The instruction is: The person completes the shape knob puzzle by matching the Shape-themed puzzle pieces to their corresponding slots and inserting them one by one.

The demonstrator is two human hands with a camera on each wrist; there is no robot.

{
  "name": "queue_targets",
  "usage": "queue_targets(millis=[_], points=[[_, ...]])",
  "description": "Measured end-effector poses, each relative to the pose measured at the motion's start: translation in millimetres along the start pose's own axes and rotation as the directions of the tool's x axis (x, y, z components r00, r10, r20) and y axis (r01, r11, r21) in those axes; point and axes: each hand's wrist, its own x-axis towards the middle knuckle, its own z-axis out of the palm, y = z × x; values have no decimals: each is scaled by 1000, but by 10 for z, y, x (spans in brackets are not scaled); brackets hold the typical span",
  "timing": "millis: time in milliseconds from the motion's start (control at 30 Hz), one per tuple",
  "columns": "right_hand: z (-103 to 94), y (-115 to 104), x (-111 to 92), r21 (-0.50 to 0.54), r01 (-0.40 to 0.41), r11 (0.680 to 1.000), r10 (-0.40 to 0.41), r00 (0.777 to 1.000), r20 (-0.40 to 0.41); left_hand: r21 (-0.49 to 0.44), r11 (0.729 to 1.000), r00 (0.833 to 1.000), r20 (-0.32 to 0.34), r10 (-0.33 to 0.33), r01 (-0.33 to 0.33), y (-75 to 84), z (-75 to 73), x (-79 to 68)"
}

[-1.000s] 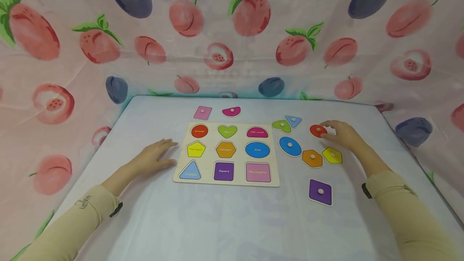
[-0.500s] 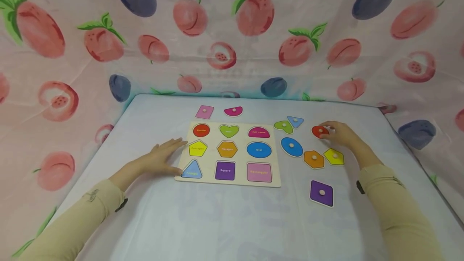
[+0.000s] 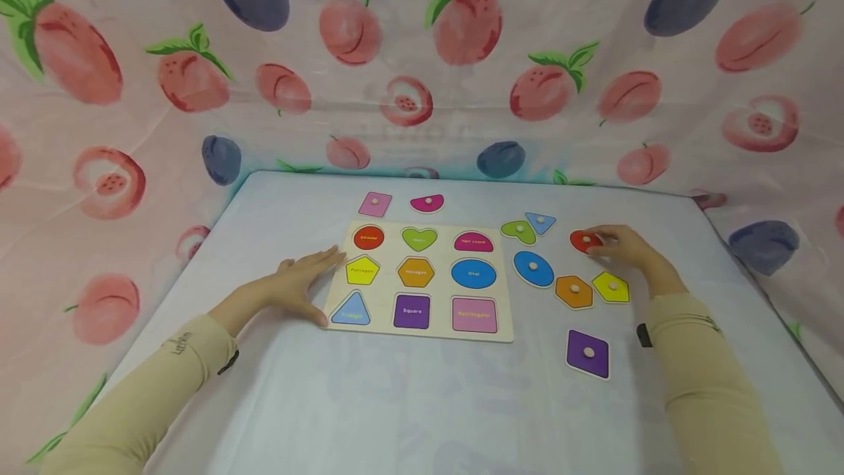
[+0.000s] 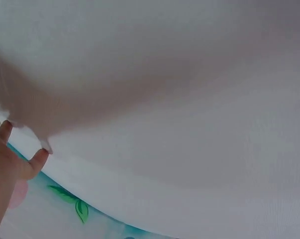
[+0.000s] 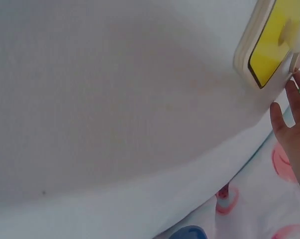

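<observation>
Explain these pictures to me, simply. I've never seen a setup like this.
There is no machine here: a person works with two bare hands. The head picture comes from a camera worn on the head, looking forward and down; the other two come from a camera on each wrist. On the white tabletop lies a board with nine coloured, labelled shapes. Nine loose pieces with knobs lie beyond it and to its right. The left hand spreads its fingers at the board's left edge. The right hand has its fingers at the edge of the red round piece; whether they pinch it, I cannot tell.
</observation>
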Motion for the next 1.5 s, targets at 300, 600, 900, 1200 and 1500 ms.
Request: queue_targets(millis=[300,600,900,1200,1500], points=[[43,-39,10,44,-38,998,41,996,-77,52,998,996,72,-45,41,29,-30,55],[61,-80,-6,33,-78,996,81,989,-126,77,995,990,118,-79,70,94,-55,101],[66,-90,12,-16,-52,999,49,988,-148,71,996,993,94,-69,62,60,-9,77],[46,-109,10,-27,-24,999,19,988,-154,87,992,991,98,-94,86,60,-21,84],[78,-190,12,2,0,1000,1,990,-138,116,987,986,118,-122,108,108,-59,91]])
